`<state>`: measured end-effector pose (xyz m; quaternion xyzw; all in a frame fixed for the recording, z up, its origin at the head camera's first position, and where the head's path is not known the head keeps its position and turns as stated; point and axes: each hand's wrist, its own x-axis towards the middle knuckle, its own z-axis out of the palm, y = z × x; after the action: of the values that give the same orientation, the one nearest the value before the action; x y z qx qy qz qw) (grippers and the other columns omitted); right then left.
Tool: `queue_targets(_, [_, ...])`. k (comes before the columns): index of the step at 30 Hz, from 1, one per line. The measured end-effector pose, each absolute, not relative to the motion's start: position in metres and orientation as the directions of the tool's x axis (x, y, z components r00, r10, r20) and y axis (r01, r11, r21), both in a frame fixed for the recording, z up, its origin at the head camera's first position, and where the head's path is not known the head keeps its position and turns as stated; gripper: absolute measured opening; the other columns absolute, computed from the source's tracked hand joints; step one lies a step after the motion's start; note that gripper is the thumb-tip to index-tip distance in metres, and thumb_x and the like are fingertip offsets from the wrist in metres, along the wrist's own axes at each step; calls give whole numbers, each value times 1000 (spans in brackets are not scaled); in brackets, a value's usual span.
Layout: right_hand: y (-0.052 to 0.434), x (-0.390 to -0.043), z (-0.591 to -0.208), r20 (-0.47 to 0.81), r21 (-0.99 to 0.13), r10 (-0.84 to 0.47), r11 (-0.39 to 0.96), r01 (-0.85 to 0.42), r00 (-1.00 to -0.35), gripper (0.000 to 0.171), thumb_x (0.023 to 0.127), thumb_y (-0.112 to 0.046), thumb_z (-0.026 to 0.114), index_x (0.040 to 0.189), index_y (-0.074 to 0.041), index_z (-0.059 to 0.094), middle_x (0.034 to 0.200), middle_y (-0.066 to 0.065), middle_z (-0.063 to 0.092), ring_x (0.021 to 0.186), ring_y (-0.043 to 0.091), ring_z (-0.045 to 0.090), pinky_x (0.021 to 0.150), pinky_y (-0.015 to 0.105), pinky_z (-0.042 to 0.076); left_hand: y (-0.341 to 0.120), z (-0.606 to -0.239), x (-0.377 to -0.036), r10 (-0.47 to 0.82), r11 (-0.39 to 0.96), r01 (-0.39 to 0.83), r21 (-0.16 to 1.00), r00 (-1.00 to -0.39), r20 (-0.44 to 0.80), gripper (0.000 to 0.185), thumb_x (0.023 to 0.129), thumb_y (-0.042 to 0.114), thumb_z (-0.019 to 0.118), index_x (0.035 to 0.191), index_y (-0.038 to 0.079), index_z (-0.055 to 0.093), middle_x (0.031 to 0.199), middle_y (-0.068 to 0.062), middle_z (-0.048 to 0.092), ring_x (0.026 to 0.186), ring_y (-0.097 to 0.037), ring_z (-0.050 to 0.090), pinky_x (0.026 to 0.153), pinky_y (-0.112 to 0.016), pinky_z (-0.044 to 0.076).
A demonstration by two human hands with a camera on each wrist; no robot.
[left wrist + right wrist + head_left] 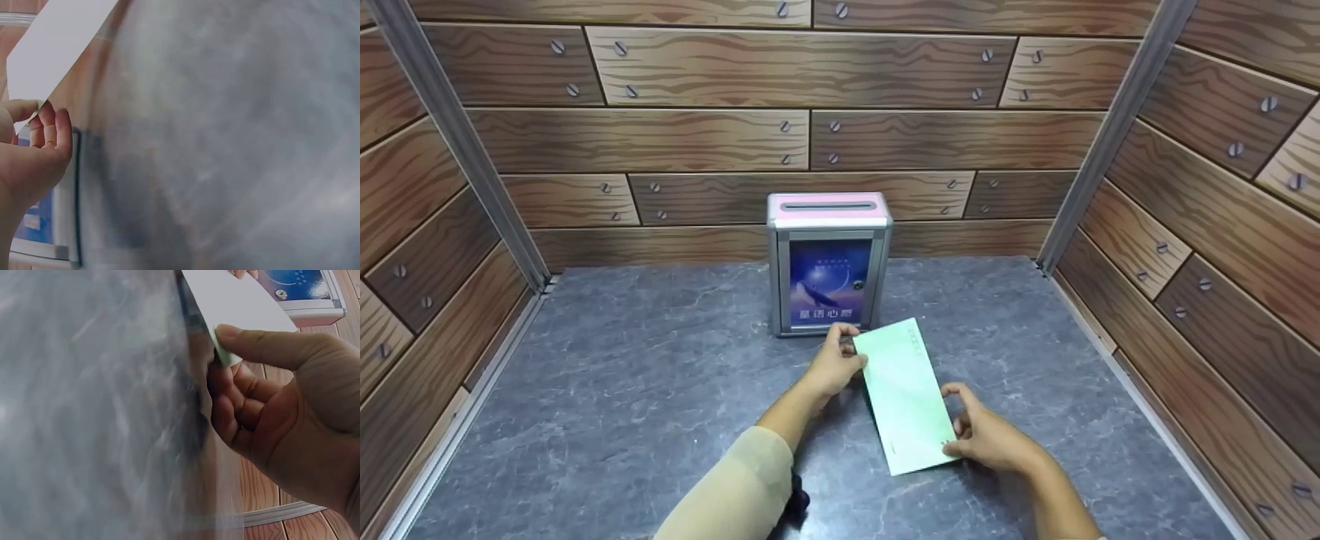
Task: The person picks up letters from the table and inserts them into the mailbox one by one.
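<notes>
A pale green envelope [906, 397] slants above the grey table, held between both hands. At its upper left corner my left hand [836, 366] pinches the edge, thumb on the near face; the left wrist view shows this hand [39, 146] with fingertips behind the paper [53, 50]. My right hand [990, 431] pinches the lower right edge. In the right wrist view the thumb of that hand [281, 399] presses on the envelope [242, 304], its other fingers curled below. Just beyond stands a silver-framed box [829, 262] with a slot [830, 205] in its pink top.
The box's front door carries a blue-purple picture and a small lock [858, 285]. Wood-patterned walls [802, 71] with metal corner posts [472, 142] enclose the grey marbled tabletop [660, 360] at the back and both sides. A dark object [797, 501] shows beside the left sleeve.
</notes>
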<state>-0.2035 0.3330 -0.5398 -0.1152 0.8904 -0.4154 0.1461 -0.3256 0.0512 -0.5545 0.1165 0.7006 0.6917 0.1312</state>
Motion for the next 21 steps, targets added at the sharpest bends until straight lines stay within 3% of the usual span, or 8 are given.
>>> queue_targets(4, [326,-207,-535,-173,-852,-345,522,-35,-922,80,92,-1,81,151,-14,31,86,4,56,71,14,57,60,25,53,45,-541,-325,333,-30,0,1000,-943,10,46,102,-2,60,144,6,42,112,-12,66,89,-18,63,76,-39,58])
queue_targets(9, [318,-210,-532,-190,-902,-353,432,20,-916,77,96,3,74,154,-13,25,90,7,57,77,19,65,66,35,62,41,-529,-323,303,-38,50,998,-951,59,46,105,0,59,147,6,43,114,-11,65,91,-17,66,72,-40,63])
queue_targets(15, [306,-216,-528,-194,-935,-353,348,64,-915,76,97,7,71,152,-15,23,93,5,50,80,18,61,73,36,66,31,-517,-322,245,-42,104,994,-963,111,44,104,0,60,146,9,49,115,-10,60,90,-18,64,73,-43,64])
queue_targets(21, [299,-220,-526,-193,-949,-366,306,78,-911,75,96,9,69,150,-16,24,96,6,46,82,18,58,74,35,65,17,-507,-321,327,-54,65,996,-942,80,58,101,-3,57,155,15,43,128,-18,57,95,-22,68,76,-41,64])
